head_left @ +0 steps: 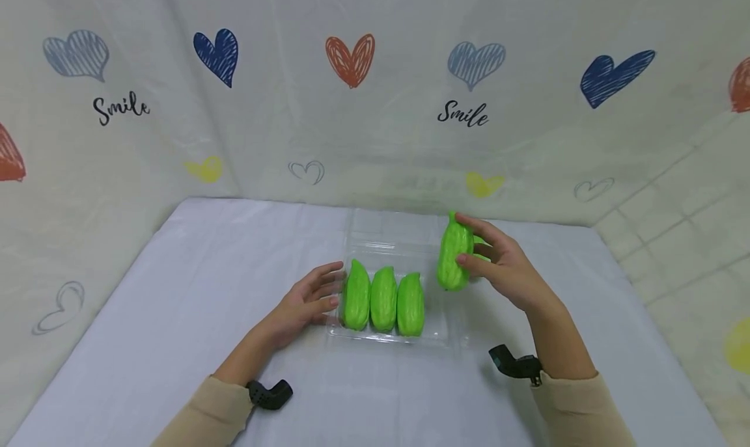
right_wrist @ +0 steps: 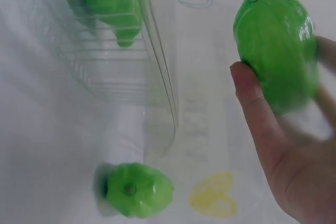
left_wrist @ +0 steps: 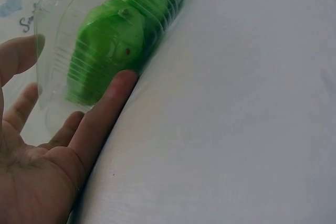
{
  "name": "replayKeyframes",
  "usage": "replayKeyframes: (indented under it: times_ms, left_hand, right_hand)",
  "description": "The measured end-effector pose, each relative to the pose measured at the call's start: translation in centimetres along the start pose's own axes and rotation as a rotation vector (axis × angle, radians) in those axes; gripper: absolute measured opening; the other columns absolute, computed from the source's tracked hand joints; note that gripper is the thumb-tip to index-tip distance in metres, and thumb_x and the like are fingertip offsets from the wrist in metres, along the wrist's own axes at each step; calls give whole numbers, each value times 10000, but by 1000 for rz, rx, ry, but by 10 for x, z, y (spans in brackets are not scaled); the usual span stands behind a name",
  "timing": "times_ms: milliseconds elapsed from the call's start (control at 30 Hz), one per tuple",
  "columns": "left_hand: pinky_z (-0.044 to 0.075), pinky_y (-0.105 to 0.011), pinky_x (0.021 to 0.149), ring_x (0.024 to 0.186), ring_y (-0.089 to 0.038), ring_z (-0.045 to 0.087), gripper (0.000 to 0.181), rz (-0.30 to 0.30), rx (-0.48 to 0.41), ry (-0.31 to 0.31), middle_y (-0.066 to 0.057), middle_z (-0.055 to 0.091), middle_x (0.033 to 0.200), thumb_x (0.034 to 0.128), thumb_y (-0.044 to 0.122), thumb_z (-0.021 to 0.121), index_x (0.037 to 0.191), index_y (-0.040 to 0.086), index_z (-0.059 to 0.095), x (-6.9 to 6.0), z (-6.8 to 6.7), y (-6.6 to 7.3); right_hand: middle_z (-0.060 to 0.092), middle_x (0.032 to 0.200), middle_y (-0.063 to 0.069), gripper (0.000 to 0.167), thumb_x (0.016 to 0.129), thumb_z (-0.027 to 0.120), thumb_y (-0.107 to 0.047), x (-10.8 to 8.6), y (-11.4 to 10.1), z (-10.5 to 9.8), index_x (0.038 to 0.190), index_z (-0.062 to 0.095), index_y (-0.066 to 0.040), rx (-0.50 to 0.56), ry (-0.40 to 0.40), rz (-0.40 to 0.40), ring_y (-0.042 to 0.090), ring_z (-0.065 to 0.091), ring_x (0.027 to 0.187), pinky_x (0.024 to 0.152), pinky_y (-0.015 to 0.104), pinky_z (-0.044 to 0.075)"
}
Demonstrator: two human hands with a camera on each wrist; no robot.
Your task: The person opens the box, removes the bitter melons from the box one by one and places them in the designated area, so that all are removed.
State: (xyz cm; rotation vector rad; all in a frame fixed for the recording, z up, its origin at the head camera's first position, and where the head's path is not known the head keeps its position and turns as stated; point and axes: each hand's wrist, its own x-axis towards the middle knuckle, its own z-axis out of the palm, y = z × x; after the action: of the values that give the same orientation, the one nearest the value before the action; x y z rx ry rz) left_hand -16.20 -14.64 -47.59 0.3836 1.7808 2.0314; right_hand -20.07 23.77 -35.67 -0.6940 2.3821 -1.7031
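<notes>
The right hand (head_left: 506,265) grasps one bright green, oblong, ribbed gourd of glossy surface (head_left: 454,255) between the thumb and the fingers, and it is held in the air near the right side of the box. The left hand (head_left: 307,300) is not grasping: its fingers are extended and rest against the left wall of the open, transparent, rectangular plastic box (head_left: 436,320). The step in hand appears to be the bringing of this gourd to the box; the next move would call for lowering it upright-side aligned into the free space at the right, then loosening the fingers, while the left hand steadies the wall. Inside the box, three similar gourds (head_left: 383,300) lie side by side in its left and middle part. One more gourd (right_wrist: 139,190) lies outside, on the white-covered desk (head_left: 176,304), partly hidden behind the right hand in the head view. So I count five gourds and one box. Behind stands a white backdrop (head_left: 398,121) with printed hearts.
</notes>
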Motion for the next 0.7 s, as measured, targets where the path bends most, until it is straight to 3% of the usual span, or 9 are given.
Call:
replayKeyframes:
  times_ms: [700]
  left_hand:
    - [549, -498, 915, 1445, -334, 347, 661, -1, -22, 1, -96, 306, 1595, 989, 107, 603, 1564, 215, 296, 2, 2, 1]
  right_hand:
    - [396, 1489, 79, 632, 973, 621, -43, -5, 12, -28, 1544, 372, -149, 3, -3, 51, 183, 621, 1118, 779, 349, 598]
